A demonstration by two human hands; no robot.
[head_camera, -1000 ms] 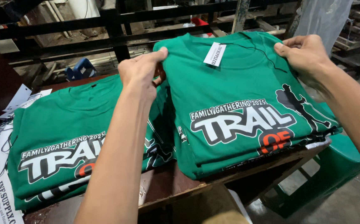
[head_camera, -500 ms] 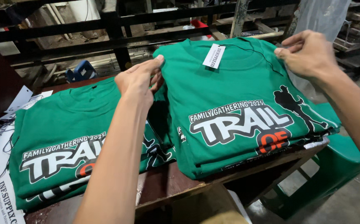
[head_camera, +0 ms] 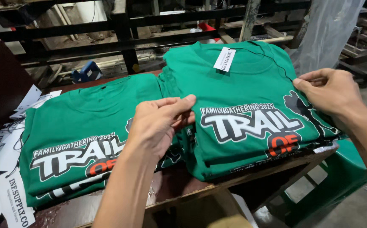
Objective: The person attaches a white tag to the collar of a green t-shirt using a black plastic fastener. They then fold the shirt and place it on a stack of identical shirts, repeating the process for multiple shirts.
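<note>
Two stacks of folded green printed T-shirts lie on a dark wooden table. The right stack carries a white hang tag at its collar. My left hand pinches the left edge of the right stack's top shirt, thumb on top. My right hand grips that shirt's right edge, beside the black runner print. The left stack lies flat to the left of my left arm, untouched.
Loose white tags with strings lie at the table's left edge. A black metal rack stands behind the table. A green plastic stool sits low on the right, clear plastic sheeting hangs above it.
Both hands have slid from the top shirt's shoulders down along its side edges toward me. The camera has come closer to the stacks.
</note>
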